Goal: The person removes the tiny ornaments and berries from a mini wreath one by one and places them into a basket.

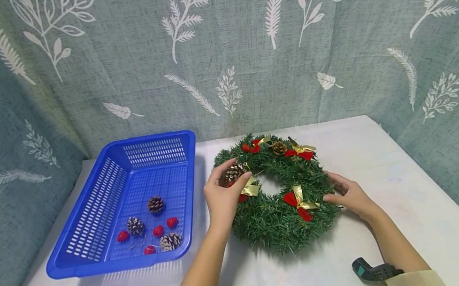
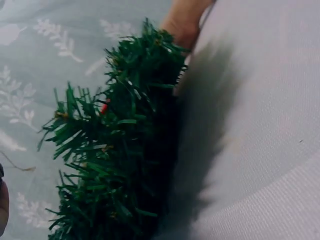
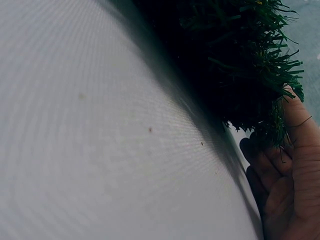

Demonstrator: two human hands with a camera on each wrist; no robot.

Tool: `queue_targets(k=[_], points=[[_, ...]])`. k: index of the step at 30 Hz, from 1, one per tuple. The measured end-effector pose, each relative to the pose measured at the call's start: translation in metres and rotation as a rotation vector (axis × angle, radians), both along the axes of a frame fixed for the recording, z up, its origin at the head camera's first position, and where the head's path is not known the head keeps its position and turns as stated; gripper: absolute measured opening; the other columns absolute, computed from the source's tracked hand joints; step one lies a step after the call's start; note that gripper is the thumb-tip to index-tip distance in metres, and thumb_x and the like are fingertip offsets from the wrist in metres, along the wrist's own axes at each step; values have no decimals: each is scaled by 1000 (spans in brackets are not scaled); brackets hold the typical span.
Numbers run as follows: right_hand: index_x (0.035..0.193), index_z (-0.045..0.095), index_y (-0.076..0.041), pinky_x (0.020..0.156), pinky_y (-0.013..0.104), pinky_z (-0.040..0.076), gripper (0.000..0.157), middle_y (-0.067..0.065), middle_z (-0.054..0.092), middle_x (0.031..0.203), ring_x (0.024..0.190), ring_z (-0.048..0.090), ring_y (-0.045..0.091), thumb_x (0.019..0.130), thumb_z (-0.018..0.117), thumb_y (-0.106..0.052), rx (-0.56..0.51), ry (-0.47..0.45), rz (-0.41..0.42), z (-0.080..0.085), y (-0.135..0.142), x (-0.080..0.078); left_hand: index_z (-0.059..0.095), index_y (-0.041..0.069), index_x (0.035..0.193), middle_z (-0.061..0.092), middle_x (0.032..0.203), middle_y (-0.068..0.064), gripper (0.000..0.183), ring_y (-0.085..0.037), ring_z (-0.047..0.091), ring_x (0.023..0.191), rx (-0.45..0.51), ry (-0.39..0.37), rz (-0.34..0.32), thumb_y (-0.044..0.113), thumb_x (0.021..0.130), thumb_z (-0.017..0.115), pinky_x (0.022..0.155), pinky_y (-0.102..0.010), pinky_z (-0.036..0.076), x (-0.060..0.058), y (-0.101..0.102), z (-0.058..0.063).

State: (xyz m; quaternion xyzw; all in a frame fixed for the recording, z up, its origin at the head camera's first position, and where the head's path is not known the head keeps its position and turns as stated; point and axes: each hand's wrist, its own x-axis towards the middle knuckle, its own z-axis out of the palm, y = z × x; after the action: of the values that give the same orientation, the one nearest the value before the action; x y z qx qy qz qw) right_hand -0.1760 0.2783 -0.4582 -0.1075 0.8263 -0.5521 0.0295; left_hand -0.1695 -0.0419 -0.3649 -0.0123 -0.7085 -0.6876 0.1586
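Observation:
A green wreath (image 1: 284, 231) with red-and-gold bows, a small pine cone (image 1: 279, 147) and a red berry lies on the white table. Over its left side, my left hand (image 1: 221, 198) pinches a frosted pine cone (image 1: 232, 174) between thumb and fingers, just above a bow (image 1: 251, 188). Whether this cone touches the branches I cannot tell. My right hand (image 1: 354, 198) grips the wreath's right edge; in the right wrist view its thumb (image 3: 298, 117) lies on the greenery with the other fingers curled beneath. Only a sliver of my left hand shows in the left wrist view.
Left of the wreath stands a blue plastic basket (image 1: 193, 166) holding several pine cones (image 1: 155, 204) and red berries (image 1: 172, 222). A green curtain (image 1: 248, 84) with white leaf prints hangs behind and along both sides of the white table (image 1: 386, 172).

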Motion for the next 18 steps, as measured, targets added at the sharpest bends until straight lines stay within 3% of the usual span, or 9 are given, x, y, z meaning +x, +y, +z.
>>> queue_targets(k=[4, 7, 10, 17, 18], points=[[146, 27, 3, 98, 7, 33, 74, 33, 34, 141, 133, 29, 46, 86, 68, -9, 16, -12, -6, 1, 1, 2, 67, 12, 115, 64, 118, -1, 45, -13, 59, 104, 45, 19, 18, 14, 73, 82, 78, -20, 49, 9, -3, 4], [147, 26, 3, 110, 33, 32, 74, 34, 32, 142, 134, 28, 47, 87, 67, -9, 22, -22, -4, 3, 1, 2, 67, 10, 115, 64, 115, -2, 45, -12, 58, 95, 46, 23, 35, 11, 72, 82, 75, -18, 48, 16, -5, 6], [147, 25, 3, 108, 54, 23, 75, 35, 31, 143, 134, 27, 48, 87, 67, -9, 21, -25, 6, 3, 1, 2, 68, 11, 114, 65, 111, -2, 45, -11, 57, 88, 41, 22, 56, 10, 71, 82, 75, -17, 48, 24, -9, 8], [147, 25, 2, 108, 56, 24, 74, 33, 34, 141, 133, 29, 47, 87, 66, -7, 27, -15, 2, 2, 0, 1, 67, 7, 114, 64, 114, -3, 44, -11, 59, 105, 71, 54, 67, 5, 72, 81, 93, -19, 47, 38, -20, 12], [147, 25, 3, 110, 50, 27, 74, 33, 34, 141, 133, 29, 47, 87, 66, -7, 24, -17, 6, 2, 0, 1, 67, 7, 114, 64, 114, -4, 44, -11, 59, 107, 74, 57, 75, 4, 72, 81, 95, -19, 46, 39, -22, 12]])
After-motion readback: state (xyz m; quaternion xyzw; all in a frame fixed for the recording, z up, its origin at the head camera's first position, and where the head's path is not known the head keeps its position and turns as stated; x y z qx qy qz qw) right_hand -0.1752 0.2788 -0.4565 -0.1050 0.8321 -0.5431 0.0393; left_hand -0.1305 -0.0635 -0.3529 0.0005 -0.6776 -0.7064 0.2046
